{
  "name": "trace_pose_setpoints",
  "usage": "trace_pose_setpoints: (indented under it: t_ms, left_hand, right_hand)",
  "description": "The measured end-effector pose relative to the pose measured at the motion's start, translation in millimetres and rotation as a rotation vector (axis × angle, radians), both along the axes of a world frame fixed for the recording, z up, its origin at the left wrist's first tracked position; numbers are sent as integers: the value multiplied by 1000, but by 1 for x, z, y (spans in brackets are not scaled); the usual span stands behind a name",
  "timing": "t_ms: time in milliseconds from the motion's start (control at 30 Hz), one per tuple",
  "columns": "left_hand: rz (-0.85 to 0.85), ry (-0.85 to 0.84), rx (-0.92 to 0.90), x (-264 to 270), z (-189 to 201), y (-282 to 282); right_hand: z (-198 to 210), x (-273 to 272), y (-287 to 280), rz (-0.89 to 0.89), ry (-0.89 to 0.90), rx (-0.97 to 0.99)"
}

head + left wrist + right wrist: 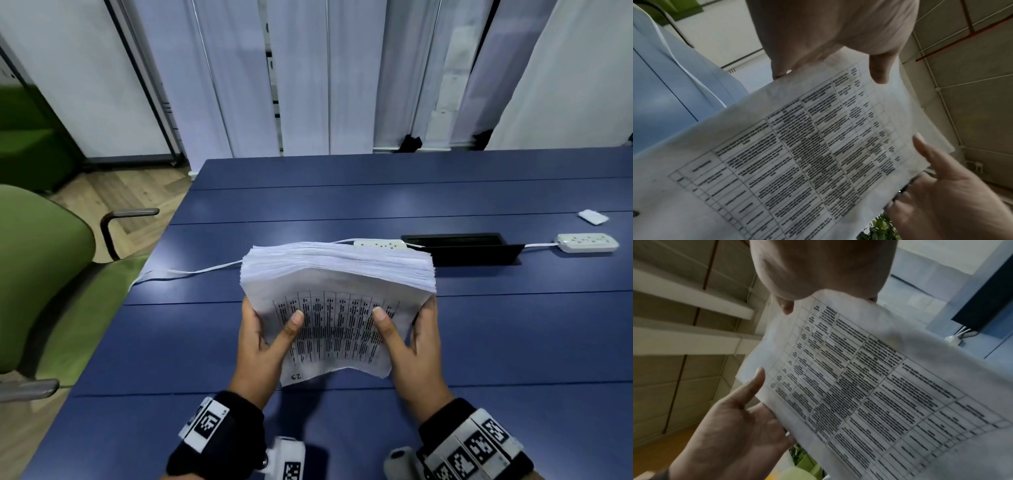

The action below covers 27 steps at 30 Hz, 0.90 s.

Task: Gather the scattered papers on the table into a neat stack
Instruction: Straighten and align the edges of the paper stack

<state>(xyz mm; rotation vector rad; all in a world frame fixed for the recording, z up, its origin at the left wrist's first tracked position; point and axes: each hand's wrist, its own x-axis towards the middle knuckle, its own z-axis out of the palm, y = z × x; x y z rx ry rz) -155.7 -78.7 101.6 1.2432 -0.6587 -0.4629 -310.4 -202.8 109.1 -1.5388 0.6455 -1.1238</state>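
- Two hands are holding one thick stack of papers (337, 294) up over the blue table (513, 342), with the far edge tipped up and away from the person.
- Left hand (265, 339) is gripping the stack's left side, thumb lying across the printed top sheet and the other fingers tucked underneath, out of sight.
- Right hand (409, 337) is doing the same on the right side, thumb pressing on the top sheet and fingers wrapping round the edge.
- Top sheet is showing a printed table with rows of dark text, too blurry to read. The edges of the sheets are looking slightly fanned along the far side.
- Both wrist views are mostly filling up with that printed page, each with one thumb and part of the opposite hand poking in.
- Behind the stack, a white power strip (380, 244) is lying on the table with its cable trailing off the left edge, just beside a black cable tray (466, 247) set into the top.
- Another white power strip (587, 242) is sitting further right, with a small white packet (593, 217) near it.
- Green chair (44, 274) is standing to the left of the table, and pale vertical blinds (308, 75) are hanging behind it all.
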Motion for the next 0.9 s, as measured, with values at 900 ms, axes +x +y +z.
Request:
trace_pose_setpoints:
  t_ms: [900]
  left_hand:
    - [-95, 70, 82, 8, 4, -19]
  right_hand:
    - [12, -2, -22, 105, 28, 146]
